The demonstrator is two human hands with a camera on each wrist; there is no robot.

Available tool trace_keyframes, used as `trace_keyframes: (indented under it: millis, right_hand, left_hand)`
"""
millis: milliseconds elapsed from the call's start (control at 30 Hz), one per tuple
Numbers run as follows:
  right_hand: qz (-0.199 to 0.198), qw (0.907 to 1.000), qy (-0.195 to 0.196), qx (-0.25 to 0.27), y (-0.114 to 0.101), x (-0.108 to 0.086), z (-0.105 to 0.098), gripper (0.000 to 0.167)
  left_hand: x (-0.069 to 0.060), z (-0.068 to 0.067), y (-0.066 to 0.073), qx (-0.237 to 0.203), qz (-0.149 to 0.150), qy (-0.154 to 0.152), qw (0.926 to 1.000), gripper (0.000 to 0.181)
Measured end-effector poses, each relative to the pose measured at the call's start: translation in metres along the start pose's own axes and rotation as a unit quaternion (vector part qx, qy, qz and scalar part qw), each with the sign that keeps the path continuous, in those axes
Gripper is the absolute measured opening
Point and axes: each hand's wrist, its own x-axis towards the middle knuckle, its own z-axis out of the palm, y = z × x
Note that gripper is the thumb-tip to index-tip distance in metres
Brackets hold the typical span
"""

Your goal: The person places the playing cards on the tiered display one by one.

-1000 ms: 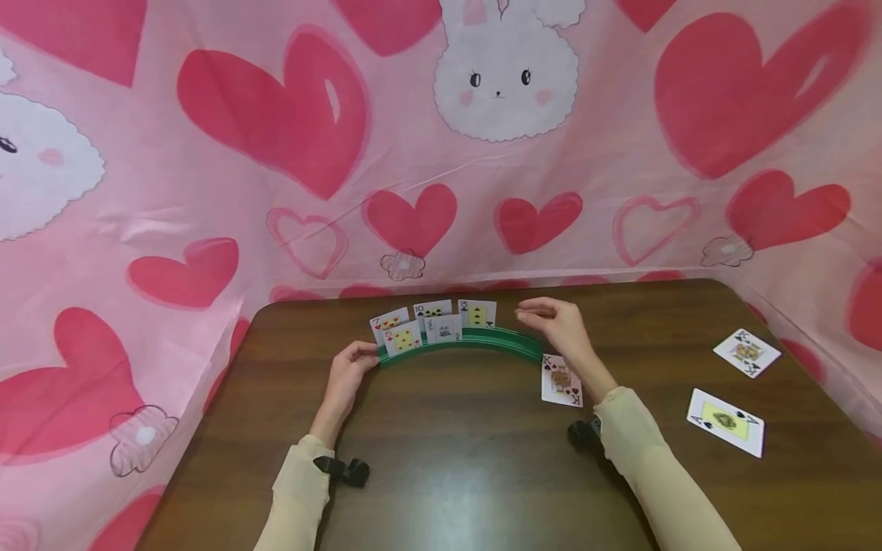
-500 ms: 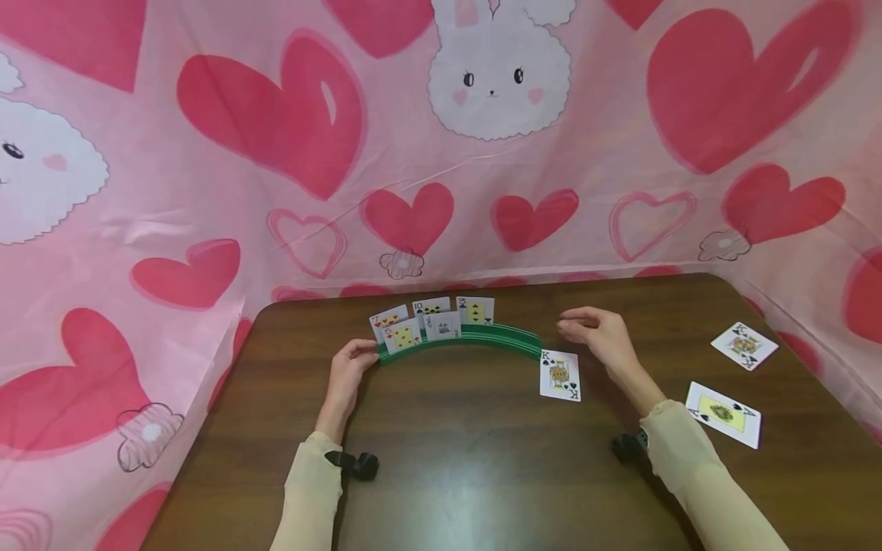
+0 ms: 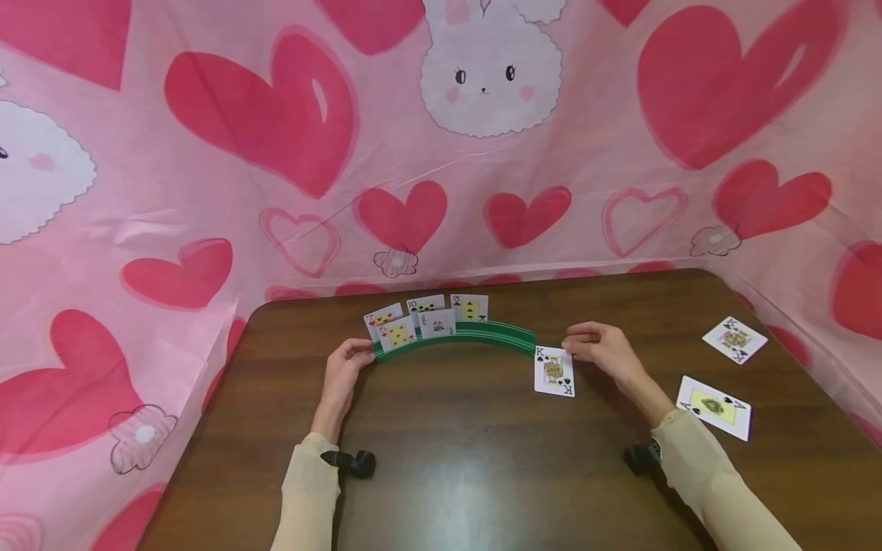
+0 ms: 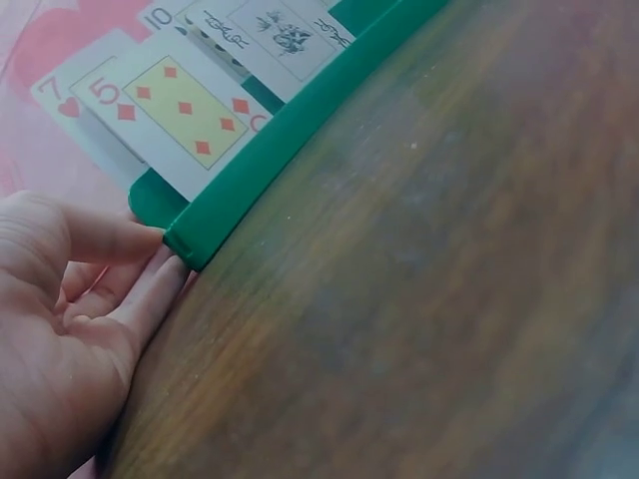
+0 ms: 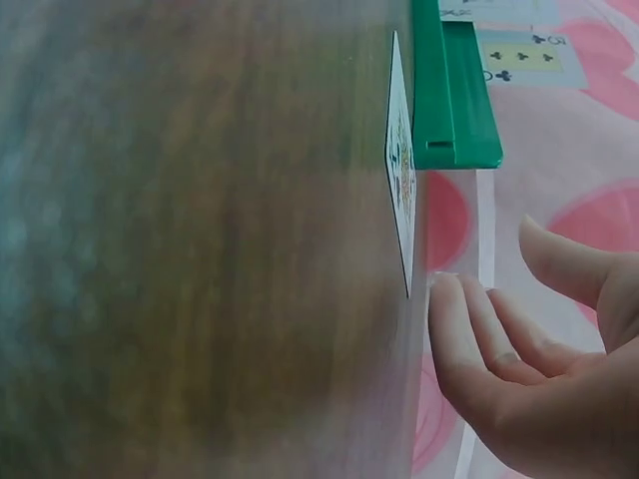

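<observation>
A curved green card holder stands on the wooden table. In its slots stand a seven of hearts, a five of diamonds, a ten, a joker and a three of clubs. My left hand holds the holder's left end between thumb and fingers. A king of spades lies face up on the table by the holder's right end. My right hand hovers beside that king, thumb and fingers apart, nothing held. In the right wrist view a small gap separates fingertips from card.
Toward the right side lie another king and an ace of spades, both face up. Behind the brown table hangs a pink cloth printed with hearts and rabbits.
From above the holder's right part, my right hand has moved right and down, then come close to the king of spades. My left hand keeps its place at the card holder's end.
</observation>
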Motion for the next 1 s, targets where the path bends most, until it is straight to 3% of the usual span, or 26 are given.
trace_keyframes:
  millis: [300,500,700,833,1000]
  right_hand:
    - [-0.039,0.9939,-0.034,-0.098,-0.004,0.001,0.003,0.049]
    - [-0.096,0.9726,-0.058,-0.204,0.001,0.006,0.007,0.053]
    - [-0.13,0.9541,-0.077,-0.259,0.002,0.005,0.008,0.058]
    - [-0.127,0.9421,-0.082,-0.299,0.002,0.004,0.006,0.057]
    - [-0.093,0.9442,-0.059,-0.311,0.0,0.005,0.003,0.056]
  left_hand:
    - [0.003,0.001,-0.004,0.0,0.022,0.009,0.9997,0.019]
    - [0.005,0.001,-0.002,0.002,0.021,0.009,0.9997,0.019]
    - [0.003,0.0,-0.003,0.01,0.014,0.004,0.9998,0.019]
    - [0.002,0.0,-0.005,0.01,0.017,0.004,0.9998,0.019]
    - [0.002,-0.001,-0.006,0.015,0.02,0.004,0.9997,0.019]
